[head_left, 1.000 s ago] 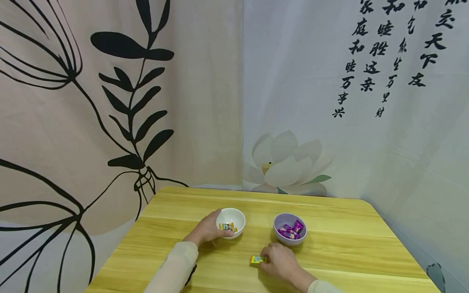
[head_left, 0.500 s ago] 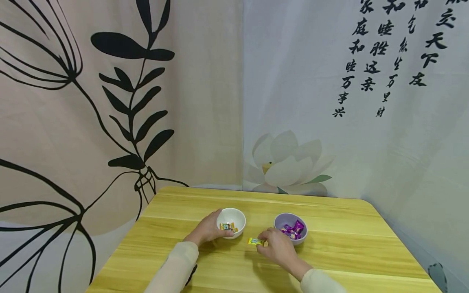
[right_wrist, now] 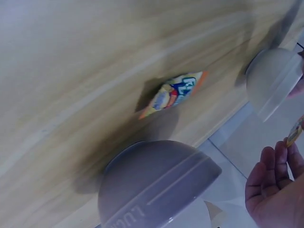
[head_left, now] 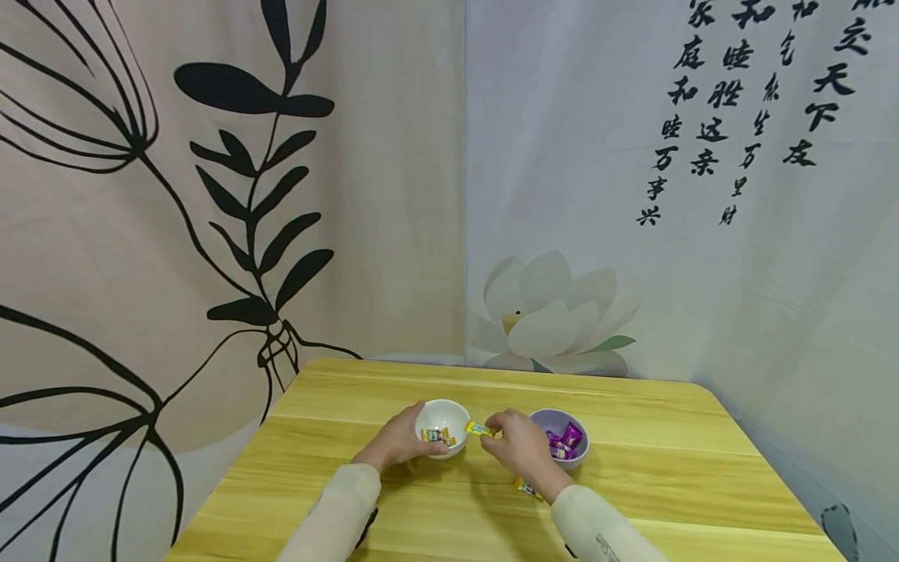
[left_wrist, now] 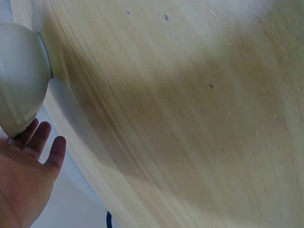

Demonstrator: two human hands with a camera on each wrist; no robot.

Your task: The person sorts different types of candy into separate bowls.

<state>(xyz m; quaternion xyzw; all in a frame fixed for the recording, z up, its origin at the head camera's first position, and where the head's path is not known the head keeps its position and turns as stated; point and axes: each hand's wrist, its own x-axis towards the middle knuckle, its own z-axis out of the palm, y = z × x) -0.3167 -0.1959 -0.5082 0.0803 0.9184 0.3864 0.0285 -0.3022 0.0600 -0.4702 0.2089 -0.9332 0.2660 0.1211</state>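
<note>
In the head view my left hand [head_left: 402,437] grips the white bowl [head_left: 442,410] from its left side, thumb at the front. Inside that bowl lie yellow wrapped candies [head_left: 437,435]. My right hand [head_left: 521,446] pinches another yellow wrapped candy [head_left: 479,428] between thumb and fingers, held at the bowl's right rim. Behind this hand is a purple bowl [head_left: 542,418] with several purple wrapped candies [head_left: 572,435], partly covered by the hand. One more yellow candy [head_left: 525,488] lies on the table, half hidden by the right wrist; its printed wrapper [right_wrist: 175,94] shows fully in the right wrist view.
Both bowls stand on a wood-grain table [head_left: 653,468] with rounded far corners. Behind its far edge hangs a cloth backdrop [head_left: 393,195] with plant prints, a lotus and written characters.
My right hand has carried the yellow candy from the near table up and left to the white bowl's rim. The candy under the wrist has come into sight. The left hand stays put.
</note>
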